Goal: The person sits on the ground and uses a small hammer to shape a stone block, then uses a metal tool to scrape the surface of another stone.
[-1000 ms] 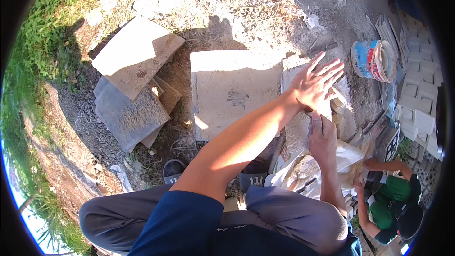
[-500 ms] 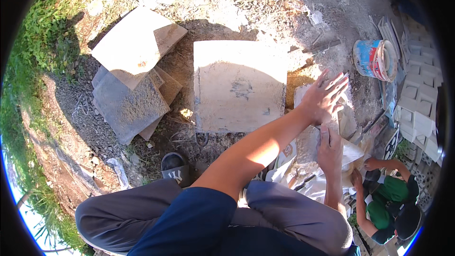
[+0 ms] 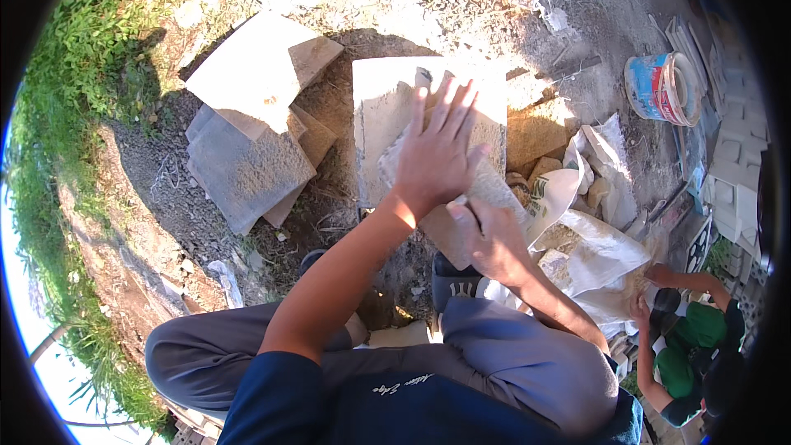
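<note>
Squatting over a patch of bare ground, a person in grey trousers (image 3: pixel 494 354) and a dark blue top (image 3: pixel 395 412) is working with both hands on a flat stone tile (image 3: pixel 482 194). This tile is lying tilted at the centre of the scene, its far part overlapping the near right corner of a larger square slab (image 3: pixel 387 111) that is resting flat on the soil.

Left hand (image 3: pixel 437 156): it is lying palm down on top of the tile with all fingers spread wide and extended toward the far side. It is pressing flat rather than gripping; nothing is enclosed in it.

Right hand (image 3: pixel 494 239): it is sitting at the near edge of the same tile, fingers curled along that edge. Whether the fingers are closing fully under the tile cannot be told from this view.

To the left, several more slabs (image 3: pixel 247 115) are lying stacked and fanned out on the dirt, with a strip of grass (image 3: pixel 74 74) running beyond them at the far left. To the right of the tile, rough yellowish stones (image 3: pixel 535 128) and crumpled white sacks (image 3: pixel 593 255) are lying together. A small bucket (image 3: pixel 659 86) is lying on its side at the far right. At the near right, another person in a green top (image 3: pixel 692 346) is reaching toward the sacks.
</note>
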### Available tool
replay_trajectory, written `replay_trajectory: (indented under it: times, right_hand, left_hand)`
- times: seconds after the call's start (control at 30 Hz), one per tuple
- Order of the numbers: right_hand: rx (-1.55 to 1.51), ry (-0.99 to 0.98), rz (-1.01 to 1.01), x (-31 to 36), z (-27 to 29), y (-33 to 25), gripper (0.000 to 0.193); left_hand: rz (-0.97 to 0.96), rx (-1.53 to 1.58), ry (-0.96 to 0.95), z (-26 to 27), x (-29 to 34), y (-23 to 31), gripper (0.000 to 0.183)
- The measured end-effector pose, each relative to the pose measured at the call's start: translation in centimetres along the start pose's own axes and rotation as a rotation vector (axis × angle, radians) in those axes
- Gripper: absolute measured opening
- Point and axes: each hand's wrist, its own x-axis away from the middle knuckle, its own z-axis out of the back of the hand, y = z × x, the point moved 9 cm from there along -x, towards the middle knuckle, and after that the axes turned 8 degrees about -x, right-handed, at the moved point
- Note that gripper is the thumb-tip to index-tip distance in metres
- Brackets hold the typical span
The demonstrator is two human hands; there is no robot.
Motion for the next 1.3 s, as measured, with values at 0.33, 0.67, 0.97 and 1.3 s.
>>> replay_trajectory:
  times: [0.33, 0.67, 0.97, 1.3]
  right_hand:
    - [-0.001, 0.176, -0.015, 3.8, 5.5, 1.5, 0.039]
    - [0.047, 0.033, -0.114, 4.7, 1.3, 4.7, 0.037]
    - [-0.146, 0.008, -0.019, 3.5, 0.5, 0.6, 0.039]
    - [0.142, 0.274, -0.176, 8.3, 8.3, 8.2, 0.036]
  left_hand:
    - [-0.146, 0.110, 0.083, 0.1, -1.7, 7.6, 0.074]
    - [-0.024, 0.108, 0.001, -1.7, 2.3, 5.9, 0.068]
    - [-0.013, 0.016, -0.052, -0.4, 2.7, 3.1, 0.073]
    - [-0.194, 0.438, 0.139, -3.3, -1.6, 15.1, 0.073]
